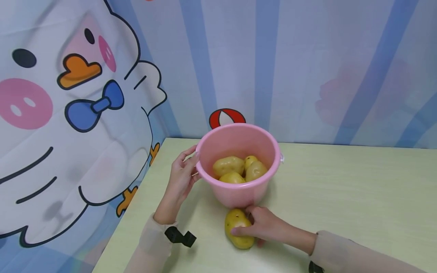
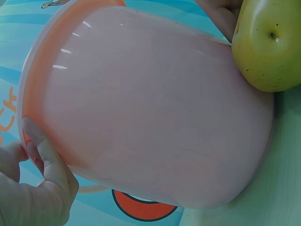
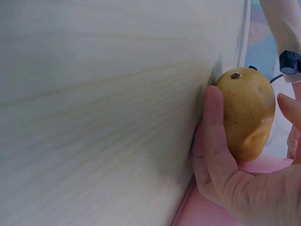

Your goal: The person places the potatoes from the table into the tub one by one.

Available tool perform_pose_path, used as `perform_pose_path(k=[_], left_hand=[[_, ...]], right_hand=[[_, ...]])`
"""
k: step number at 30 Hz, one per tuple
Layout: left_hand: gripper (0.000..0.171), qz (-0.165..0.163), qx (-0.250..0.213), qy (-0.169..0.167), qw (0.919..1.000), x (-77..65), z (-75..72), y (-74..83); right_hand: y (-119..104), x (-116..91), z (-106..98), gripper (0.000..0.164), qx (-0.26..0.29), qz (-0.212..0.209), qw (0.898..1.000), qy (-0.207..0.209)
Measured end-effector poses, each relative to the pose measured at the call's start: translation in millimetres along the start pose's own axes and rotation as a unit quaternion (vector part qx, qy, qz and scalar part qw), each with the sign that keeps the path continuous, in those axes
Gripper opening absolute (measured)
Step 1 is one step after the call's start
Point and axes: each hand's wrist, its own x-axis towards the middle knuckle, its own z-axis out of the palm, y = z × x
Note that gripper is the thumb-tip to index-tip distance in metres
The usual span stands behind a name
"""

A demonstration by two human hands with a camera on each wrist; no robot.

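A pink bucket (image 1: 235,193) stands upright on the table, with several yellow potatoes (image 1: 228,166) lying inside. At its left side my left hand (image 1: 181,174) grips the rim; the left wrist view shows the fingers (image 2: 49,153) against the outer wall just under the rim. Directly in front of the bucket is another potato (image 1: 239,237), yellow with small dark specks. My right hand (image 1: 268,224) holds this potato from the right, thumb on the near side. In the right wrist view the fingers (image 3: 215,136) lie along the potato (image 3: 247,110), low by the tabletop.
The pale wooden table (image 1: 358,197) extends to the right. Behind it hangs a blue striped cloth (image 1: 300,76), and a large cartoon bird print (image 1: 112,159) covers the left side. A white handle joint (image 1: 282,157) sticks out at the bucket's right rim.
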Motion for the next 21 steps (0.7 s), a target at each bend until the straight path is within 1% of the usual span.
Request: perform_pose_path(k=[6,15,21], left_hand=[[0.042,0.0,0.001,0.0,1.0,-0.6,-0.1,0.0],[0.041,0.003,0.002,-0.001,1.0,-1.3,0.6,0.2],[0.041,0.002,0.004,0.002,1.0,-0.4,0.2,-0.3]], right_hand=[[0.0,3.0,3.2,0.058,0.025,0.01,1.0,-0.002],[2.3,3.7,5.4,0.058,0.024,0.009,1.0,0.01],[1.5,2.9,4.3,0.055,0.026,0.006,1.0,0.009]])
